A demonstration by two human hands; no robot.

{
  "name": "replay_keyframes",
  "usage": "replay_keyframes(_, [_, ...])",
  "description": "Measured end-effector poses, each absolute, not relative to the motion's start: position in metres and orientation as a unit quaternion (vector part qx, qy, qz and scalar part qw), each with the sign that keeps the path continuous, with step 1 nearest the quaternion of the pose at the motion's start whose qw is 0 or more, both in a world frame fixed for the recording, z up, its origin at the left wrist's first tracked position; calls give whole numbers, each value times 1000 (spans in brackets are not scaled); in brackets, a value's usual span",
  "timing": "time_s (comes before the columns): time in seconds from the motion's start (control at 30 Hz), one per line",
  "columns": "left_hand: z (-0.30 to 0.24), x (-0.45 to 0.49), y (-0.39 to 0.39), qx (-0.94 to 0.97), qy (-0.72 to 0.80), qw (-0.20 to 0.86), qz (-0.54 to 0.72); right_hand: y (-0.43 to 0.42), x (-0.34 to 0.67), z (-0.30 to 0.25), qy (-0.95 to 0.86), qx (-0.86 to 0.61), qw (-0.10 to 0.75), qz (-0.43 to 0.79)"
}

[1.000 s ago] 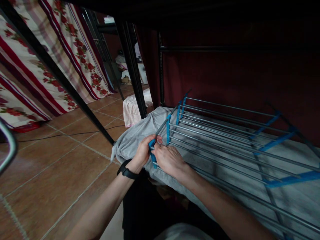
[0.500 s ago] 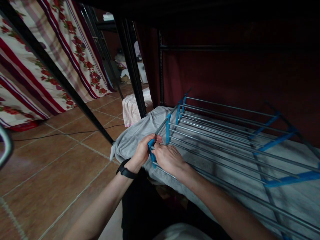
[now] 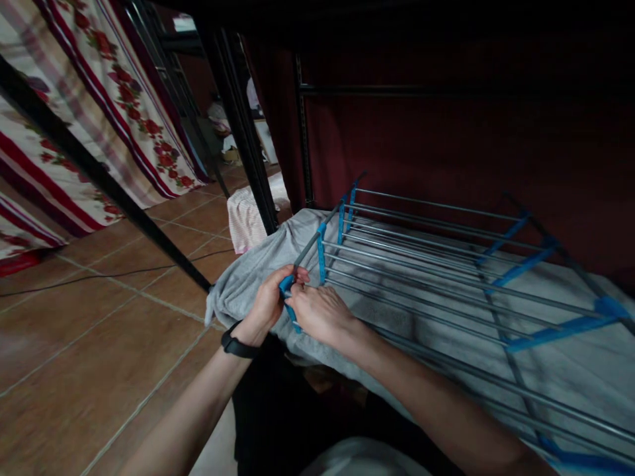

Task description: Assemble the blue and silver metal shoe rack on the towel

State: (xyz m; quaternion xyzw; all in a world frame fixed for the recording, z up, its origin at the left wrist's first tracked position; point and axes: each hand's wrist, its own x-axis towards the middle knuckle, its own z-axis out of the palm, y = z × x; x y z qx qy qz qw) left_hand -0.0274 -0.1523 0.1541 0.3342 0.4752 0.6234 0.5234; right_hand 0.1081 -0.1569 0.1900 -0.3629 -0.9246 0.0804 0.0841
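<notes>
A rack of grey metal rods (image 3: pixel 436 264) joined by blue plastic brackets (image 3: pixel 321 254) lies on a grey cloth (image 3: pixel 258 264). My left hand (image 3: pixel 272 294), with a black band on its wrist, is closed around the nearest blue bracket and the grey side tube at the rack's near left corner. Just right of it, my right hand (image 3: pixel 320 311) has its fingers curled against the same bracket, gripping at the end of a rod. The fingertips of both hands nearly meet, and the right hand partly hides the bracket.
Black metal frame posts (image 3: pixel 238 125) stand at the left and back, with a dark beam overhead. A floral striped curtain (image 3: pixel 129 112) hangs beyond the tiled floor (image 3: pixel 124 330). A cable (image 3: pixel 119 272) crosses the tiles. Behind the rack is a dark red backing (image 3: pixel 421 145).
The view has shifted slightly, so everything sits a little further left. Both hands keep their hold at the same bracket, with barely any change in the fingers.
</notes>
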Motion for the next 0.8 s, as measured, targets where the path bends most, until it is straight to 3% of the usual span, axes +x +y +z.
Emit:
replay_keyframes(0.4, [155, -33, -146, 332, 486, 531, 610, -148, 107, 184, -921, -350, 142, 99])
replay_keyframes(0.8, [158, -42, -147, 312, 549, 515, 579, -138, 103, 181, -934, -304, 109, 150])
